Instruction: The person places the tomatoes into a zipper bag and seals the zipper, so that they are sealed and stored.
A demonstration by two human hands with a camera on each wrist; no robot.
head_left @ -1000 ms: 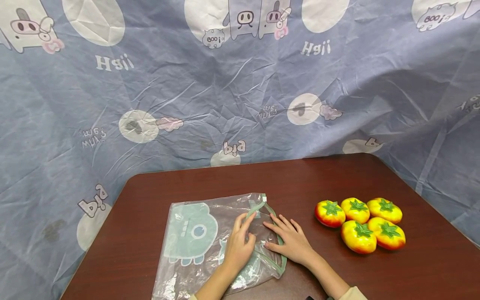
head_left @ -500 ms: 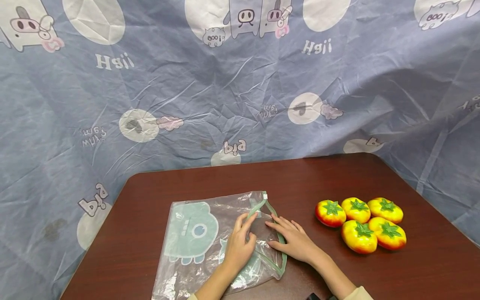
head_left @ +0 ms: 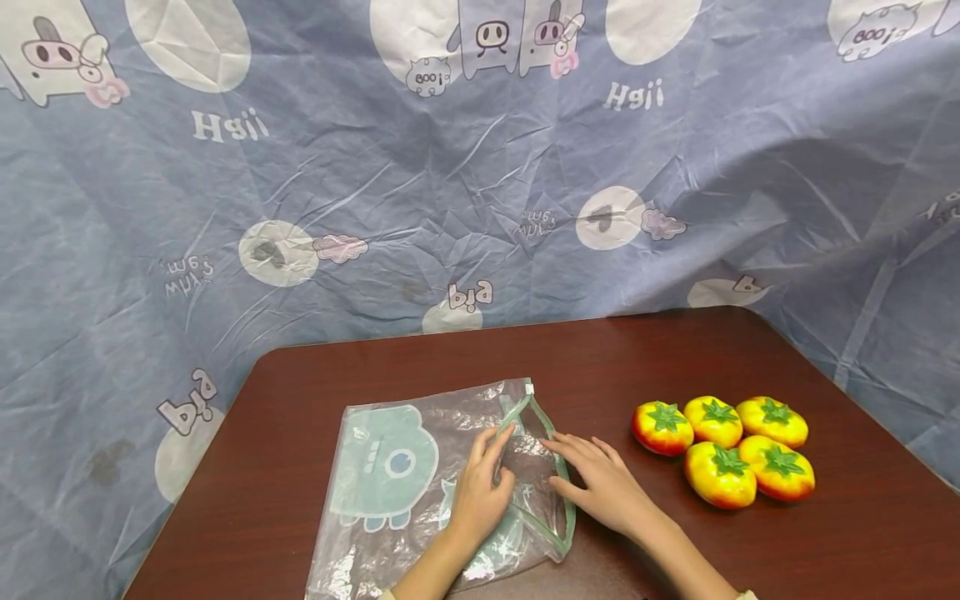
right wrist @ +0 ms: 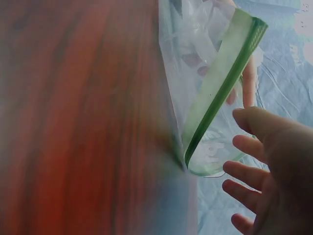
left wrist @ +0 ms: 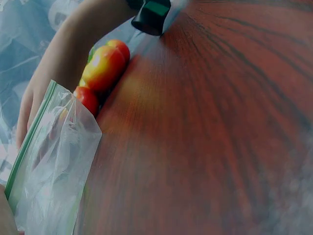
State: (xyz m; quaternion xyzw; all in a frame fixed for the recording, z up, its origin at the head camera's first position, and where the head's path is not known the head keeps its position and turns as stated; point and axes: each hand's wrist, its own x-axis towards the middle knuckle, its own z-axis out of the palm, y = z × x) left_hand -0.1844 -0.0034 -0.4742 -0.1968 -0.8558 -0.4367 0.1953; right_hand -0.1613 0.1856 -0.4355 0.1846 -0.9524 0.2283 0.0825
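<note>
A clear zip bag (head_left: 420, 550) with green edging and a pale green cartoon print lies on the table, its mouth parted toward the right. My left hand (head_left: 480, 496) holds the bag's upper rim, raised off the lower layer; some of its fingers show through the plastic in the right wrist view. At the mouth's far-right rim, my right hand (head_left: 600, 483) has its fingers spread and holds nothing. In the right wrist view, the right hand (right wrist: 274, 171) appears beside the green zip strip (right wrist: 222, 93). Whether its fingertips touch the rim cannot be told.
Several yellow-red persimmons (head_left: 720, 475) with green leafy tops sit grouped to the right of the bag. The dark red-brown table (head_left: 360, 362) has rounded back corners. A blue printed cloth (head_left: 420, 167) hangs behind it.
My right hand has shifted a little to the right, drawing back from inside the bag's mouth to its rim. The left hand stays nearly still; the bag's zip corner has risen slightly.
</note>
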